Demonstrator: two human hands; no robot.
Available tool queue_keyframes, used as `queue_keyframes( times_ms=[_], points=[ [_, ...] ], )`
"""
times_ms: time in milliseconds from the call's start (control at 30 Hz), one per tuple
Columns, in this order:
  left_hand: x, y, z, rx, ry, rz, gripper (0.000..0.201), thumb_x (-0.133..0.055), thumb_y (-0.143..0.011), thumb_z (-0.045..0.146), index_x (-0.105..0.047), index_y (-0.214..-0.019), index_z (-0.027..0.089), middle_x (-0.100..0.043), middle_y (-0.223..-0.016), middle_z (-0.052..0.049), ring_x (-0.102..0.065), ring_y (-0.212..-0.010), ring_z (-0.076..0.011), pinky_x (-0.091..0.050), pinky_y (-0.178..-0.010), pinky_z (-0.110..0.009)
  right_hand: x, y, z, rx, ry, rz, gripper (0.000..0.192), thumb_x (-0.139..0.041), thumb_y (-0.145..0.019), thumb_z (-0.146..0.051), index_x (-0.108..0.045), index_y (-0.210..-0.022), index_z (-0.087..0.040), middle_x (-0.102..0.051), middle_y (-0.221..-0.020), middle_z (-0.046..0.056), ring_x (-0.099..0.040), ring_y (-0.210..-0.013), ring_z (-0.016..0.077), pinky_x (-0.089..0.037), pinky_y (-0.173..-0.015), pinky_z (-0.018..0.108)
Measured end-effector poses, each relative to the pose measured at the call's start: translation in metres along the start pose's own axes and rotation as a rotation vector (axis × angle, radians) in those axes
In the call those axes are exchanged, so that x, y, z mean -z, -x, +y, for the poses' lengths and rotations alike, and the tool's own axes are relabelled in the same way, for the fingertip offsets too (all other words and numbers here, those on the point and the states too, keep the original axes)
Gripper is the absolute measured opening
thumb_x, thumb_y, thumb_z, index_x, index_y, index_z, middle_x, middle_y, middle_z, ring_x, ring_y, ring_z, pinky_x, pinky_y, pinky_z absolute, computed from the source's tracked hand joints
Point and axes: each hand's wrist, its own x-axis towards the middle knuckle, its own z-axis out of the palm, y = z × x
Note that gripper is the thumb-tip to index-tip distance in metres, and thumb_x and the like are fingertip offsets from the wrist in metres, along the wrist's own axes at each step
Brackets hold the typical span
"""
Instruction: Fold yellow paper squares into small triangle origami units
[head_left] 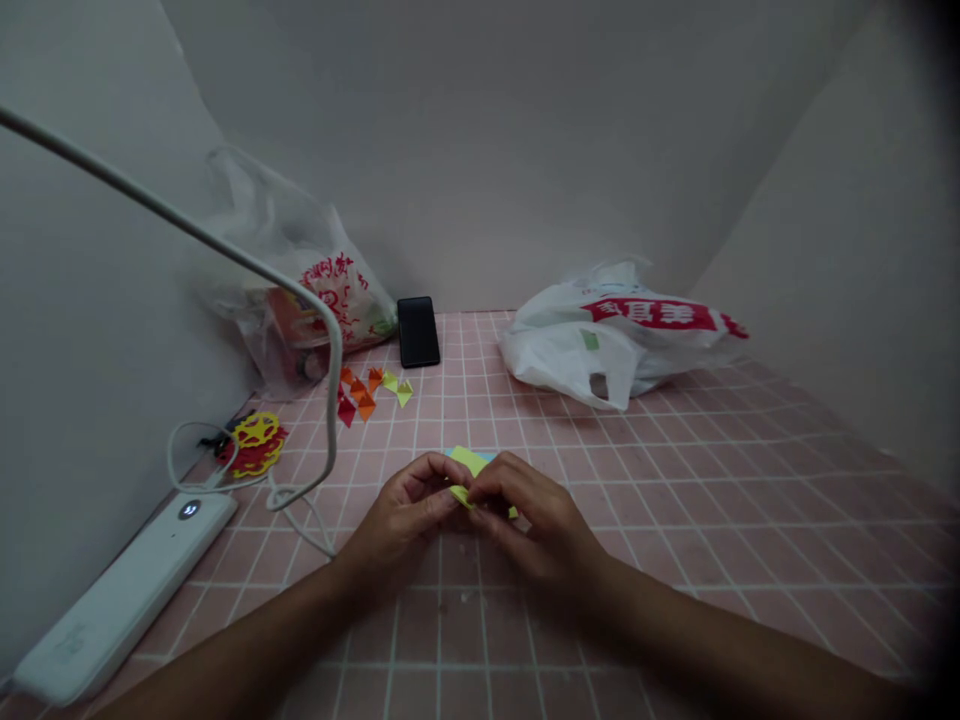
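- Yellow-green paper piece (pixel 470 466): small and partly folded, held low over the pink tiled tabletop (pixel 675 520), at the centre of the view; a sliver of light blue shows at its far edge, at 12 o'clock from the knuckles.
- Left hand (pixel 405 510): fingers curled in from 9 o'clock, thumb and fingertips pinched shut on the paper's left end.
- Right hand (pixel 529 515): comes in from 3 o'clock, fingertips likewise clamped on the paper's near edge; the two hands touch at the fingertips.
- Paper relative to grip: it lies between the two pinches, its larger flap standing out toward 12 o'clock beyond the fingers, a small corner showing toward 5 o'clock under the right hand. How much is hidden in the palms cannot be told.
- Handling note (judgement): thin paper creases best when one pinch anchors the fold and the other runs along the edge; corners should be matched before pressing, and light pressure avoids tearing.
- Folded paper triangles (pixel 371 388), orange, red and yellow: a loose row at 11 o'clock, well apart from the hands.
- Red and yellow paper cut-outs (pixel 255 445): at 10 o'clock, near the wall.
- White power strip (pixel 124 600) with white cable (pixel 296 495): at 8 to 9 o'clock.
- Black phone (pixel 418 331): at 12 o'clock, leaning on the back wall.
- Clear plastic bag (pixel 300 290) at 11 o'clock; white plastic bag (pixel 615 335) at 1 o'clock.
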Motion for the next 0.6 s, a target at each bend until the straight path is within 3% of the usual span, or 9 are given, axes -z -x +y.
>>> queue_keyframes(
  times_ms=[233,600],
  points=[
    [0.0018,0.0004,0.0007,-0.079,-0.029,-0.036,0.016,-0.073,-0.078,0.018,-0.067,-0.093,0.017,-0.062,-0.098,-0.004,-0.059,-0.091,-0.0144,-0.046,-0.082,-0.023,-0.0006,0.0007,0.0004,0.086,0.055,0.013,0.013,-0.056,-0.09,-0.006,-0.06,-0.095,-0.018,-0.058,-0.089,0.005,-0.056,-0.084,0.0174,-0.046,-0.073,0.031],
    [0.0035,0.0003,0.003,-0.121,-0.193,0.009,0.02,-0.076,-0.076,0.016,-0.067,-0.093,0.019,-0.066,-0.099,-0.004,-0.062,-0.092,-0.0156,-0.051,-0.082,-0.027,-0.0033,0.0034,0.0009,0.058,0.082,0.042,0.013,-0.053,-0.091,-0.008,-0.058,-0.096,-0.02,-0.06,-0.089,0.005,-0.056,-0.083,0.0183,-0.046,-0.072,0.032]
  ],
)
